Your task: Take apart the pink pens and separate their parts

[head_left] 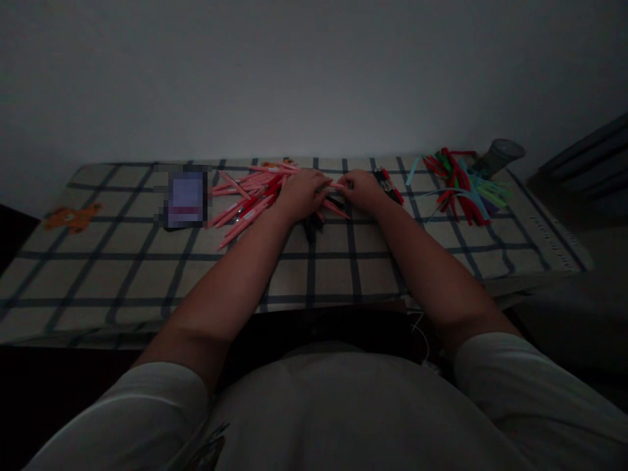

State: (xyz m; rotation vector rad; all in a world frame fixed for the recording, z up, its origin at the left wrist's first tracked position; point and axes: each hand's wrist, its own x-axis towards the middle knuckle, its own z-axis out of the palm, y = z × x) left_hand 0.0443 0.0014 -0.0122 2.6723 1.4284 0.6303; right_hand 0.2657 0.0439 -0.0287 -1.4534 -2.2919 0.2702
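My left hand and my right hand face each other over the middle of the table, a short gap between them. A thin pink pen spans that gap, with the fingers of both hands closed on its ends. The fingertips are dim and partly hidden. Under and beside my left hand lies a loose heap of pink pens, some with clear or red parts. Below the hands are a dark object I cannot make out and another pink pen. Several black and red pens lie just right of my right hand.
A checked cloth covers the table, which meets a plain wall. A phone lies to the left, near an orange bear figure. At right are colourful strips and a tipped, see-through cup.
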